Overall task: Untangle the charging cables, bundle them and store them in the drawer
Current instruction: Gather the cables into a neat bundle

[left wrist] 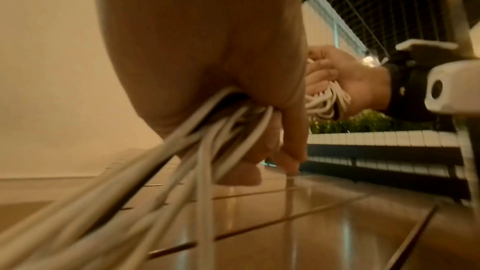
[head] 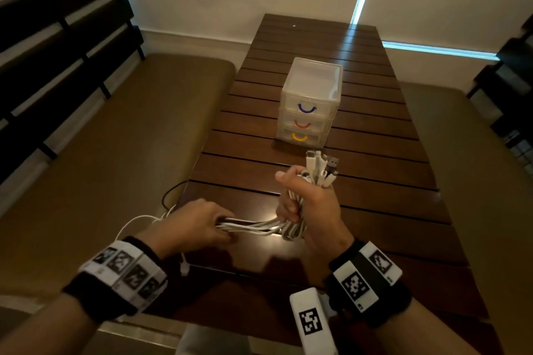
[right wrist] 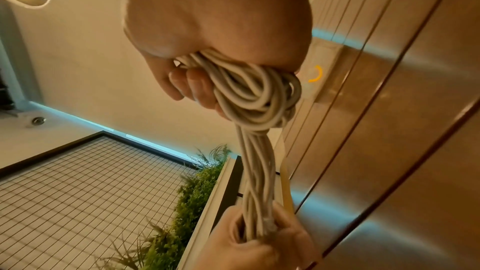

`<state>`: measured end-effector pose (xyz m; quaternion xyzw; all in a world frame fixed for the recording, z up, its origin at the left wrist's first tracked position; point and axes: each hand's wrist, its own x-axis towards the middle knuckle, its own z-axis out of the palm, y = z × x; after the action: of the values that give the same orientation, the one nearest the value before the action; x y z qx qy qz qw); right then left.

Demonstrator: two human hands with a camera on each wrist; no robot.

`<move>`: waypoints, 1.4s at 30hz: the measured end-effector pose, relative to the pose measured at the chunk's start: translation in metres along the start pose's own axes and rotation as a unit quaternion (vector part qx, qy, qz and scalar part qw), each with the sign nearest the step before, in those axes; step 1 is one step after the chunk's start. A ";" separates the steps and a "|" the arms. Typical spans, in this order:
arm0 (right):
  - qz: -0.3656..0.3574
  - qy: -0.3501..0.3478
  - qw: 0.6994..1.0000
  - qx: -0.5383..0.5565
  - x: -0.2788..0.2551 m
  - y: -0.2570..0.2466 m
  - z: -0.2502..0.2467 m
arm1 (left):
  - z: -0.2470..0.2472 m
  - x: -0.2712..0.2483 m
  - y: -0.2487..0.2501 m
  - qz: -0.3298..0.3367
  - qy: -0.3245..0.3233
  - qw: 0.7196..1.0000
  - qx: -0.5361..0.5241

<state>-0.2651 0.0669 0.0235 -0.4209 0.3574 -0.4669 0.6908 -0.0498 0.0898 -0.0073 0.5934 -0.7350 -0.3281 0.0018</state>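
Note:
Several white charging cables [head: 259, 226] run together between my two hands above the near part of the wooden table [head: 375, 210]. My right hand [head: 305, 204] grips the coiled part of the cables [right wrist: 257, 98], with their plugs [head: 320, 166] sticking up past the fist. My left hand [head: 196, 223] holds the straight run of cables [left wrist: 207, 141] to the left, and loose ends [head: 135, 220] trail off the table's left edge. A small clear drawer unit [head: 310, 101] with purple, red and yellow handles stands further back, all drawers closed.
Brown padded benches [head: 115, 153] flank the table on both sides, with dark slatted backs [head: 57, 52]. A thin black cable [head: 170, 196] loops off the table's left edge. A plug end [head: 183, 267] hangs below my left wrist.

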 end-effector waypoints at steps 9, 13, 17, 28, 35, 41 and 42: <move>-0.125 -0.078 0.989 0.025 0.003 -0.033 0.024 | -0.025 -0.025 0.003 0.190 0.471 0.861 0.009; -0.120 -0.035 0.992 -0.009 0.004 -0.032 0.002 | 0.004 -0.001 0.020 0.084 0.304 0.948 0.044; -0.101 0.000 0.993 -0.053 -0.002 -0.020 -0.021 | 0.030 0.014 0.032 0.024 0.147 0.982 0.115; -0.072 0.022 0.997 0.012 -0.009 -0.024 -0.036 | 0.033 0.023 0.078 0.133 0.092 0.987 -0.007; -0.042 0.039 0.998 0.015 -0.020 -0.009 -0.047 | 0.033 0.015 0.052 0.117 0.065 0.991 0.018; -0.103 0.040 0.994 -0.016 -0.016 -0.012 -0.042 | 0.065 -0.034 0.071 0.055 0.337 0.915 -0.217; -0.112 0.036 0.993 -0.022 -0.016 -0.011 -0.039 | 0.072 -0.035 0.081 0.008 0.261 0.916 -0.305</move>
<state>-0.3085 0.0697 0.0195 -0.4566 0.3429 -0.5484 0.6109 -0.1384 0.1620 -0.0107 0.6225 -0.5773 -0.3698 0.3774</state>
